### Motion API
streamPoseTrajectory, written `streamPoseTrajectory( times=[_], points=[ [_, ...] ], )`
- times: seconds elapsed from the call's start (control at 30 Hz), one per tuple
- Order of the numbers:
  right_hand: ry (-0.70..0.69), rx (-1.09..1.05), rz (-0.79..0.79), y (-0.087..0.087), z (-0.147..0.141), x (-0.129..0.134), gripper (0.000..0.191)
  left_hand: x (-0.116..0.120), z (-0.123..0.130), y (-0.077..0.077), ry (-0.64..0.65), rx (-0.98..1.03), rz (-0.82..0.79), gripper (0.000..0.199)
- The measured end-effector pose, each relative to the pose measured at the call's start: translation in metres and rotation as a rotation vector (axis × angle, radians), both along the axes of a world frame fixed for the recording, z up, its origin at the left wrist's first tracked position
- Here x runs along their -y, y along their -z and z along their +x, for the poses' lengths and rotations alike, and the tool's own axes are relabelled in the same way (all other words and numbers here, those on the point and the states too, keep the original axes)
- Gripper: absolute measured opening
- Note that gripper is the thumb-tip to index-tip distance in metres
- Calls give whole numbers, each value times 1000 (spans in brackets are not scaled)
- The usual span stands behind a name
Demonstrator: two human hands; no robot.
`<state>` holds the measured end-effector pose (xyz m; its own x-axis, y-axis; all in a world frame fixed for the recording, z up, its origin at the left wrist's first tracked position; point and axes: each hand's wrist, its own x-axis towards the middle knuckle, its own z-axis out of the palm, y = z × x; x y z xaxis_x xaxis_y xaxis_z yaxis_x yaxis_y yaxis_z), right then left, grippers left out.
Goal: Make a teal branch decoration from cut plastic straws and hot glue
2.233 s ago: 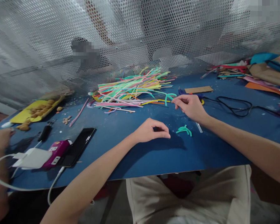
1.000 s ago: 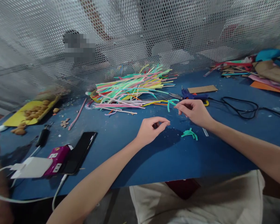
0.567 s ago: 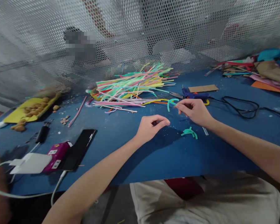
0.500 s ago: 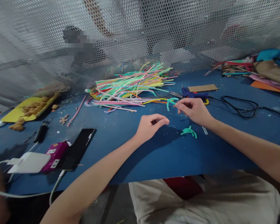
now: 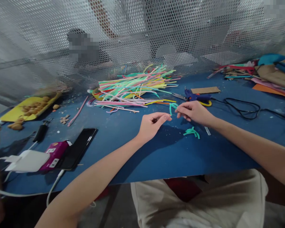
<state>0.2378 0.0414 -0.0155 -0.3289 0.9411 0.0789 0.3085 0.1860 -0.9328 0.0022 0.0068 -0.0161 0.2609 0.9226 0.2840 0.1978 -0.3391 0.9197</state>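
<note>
While right hand pinches 1 teal branched piece | left hand: fingertips together, can't tell if holding

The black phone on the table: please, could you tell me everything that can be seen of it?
The phone is thin and black, its glossy dark screen facing up. It lies slanted on the blue table, far end rightward, beside a purple box. A white cable reaches its near end. No hand touches it.
</note>
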Motion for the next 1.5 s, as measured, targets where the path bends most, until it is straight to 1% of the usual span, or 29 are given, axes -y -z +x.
streamPoseTrajectory(
  times=[0.07, 0.1, 0.17, 0.23, 0.27, 0.33, 0.4, 0.47, 0.5, 0.57, 0.7, 0.8, 0.93, 1.03, 1.1, 1.13, 1.2, 1.3, 1.4, 1.5],
  points=[
    [-84, 130, -11, 2, 4, -2, 36, 4, -1, -2, -21, 20, 70, 39],
    [-110, 209, 27, 2, 5, -3, 36, 6, -1, -3, -30, 37, 89, 40],
    [-91, 371, 193, 1, 7, -4, 35, 10, 0, -5, -35, 76, 91, 38],
    [3, 470, 405, -2, 7, -2, 31, 11, 2, -5, -25, 117, 61, 35],
    [59, 484, 504, -5, 7, 0, 27, 11, 3, -5, -17, 138, 35, 33],
    [146, 436, 701, -11, 6, 5, 19, 10, 5, -4, 10, 186, -32, 33],
    [179, 334, 895, -16, 6, 9, 12, 9, 7, -1, 57, 246, -109, 36],
    [147, 252, 1062, -18, 5, 13, 7, 8, 8, 3, 109, 311, -172, 38],
    [120, 236, 1122, -18, 5, 14, 8, 8, 9, 5, 133, 341, -194, 38],
    [65, 236, 1191, -17, 4, 15, 13, 9, 10, 7, 168, 389, -221, 37],
    [-38, 227, 1213, -13, 3, 14, 16, 17, 13, 6, 209, 417, -264, 41],
    [-34, 223, 1212, -12, 3, 14, 16, 20, 14, 4, 252, 372, -251, 45],
    [-34, 266, 1231, -11, 3, 13, 13, 19, 11, 6, 330, 273, -161, 51],
    [-60, 289, 1211, -11, 3, 13, 10, 16, 9, 10, 396, 191, -34, 55],
    [-62, 318, 1185, -11, 2, 12, 7, 15, 8, 11, 412, 146, 36, 56],
    [-58, 340, 1175, -11, 2, 13, 5, 14, 7, 12, 410, 136, 45, 57],
    [-48, 384, 1164, -11, 2, 13, 3, 14, 7, 12, 399, 147, 7, 57],
    [-49, 418, 1153, -11, 2, 13, 3, 15, 7, 13, 399, 214, -119, 59],
    [-62, 431, 1137, -12, 3, 14, 3, 16, 7, 11, 430, 354, -208, 62],
    [-65, 442, 1116, -13, 3, 15, 3, 13, 6, 7, 426, 505, -259, 63]
  ],
)
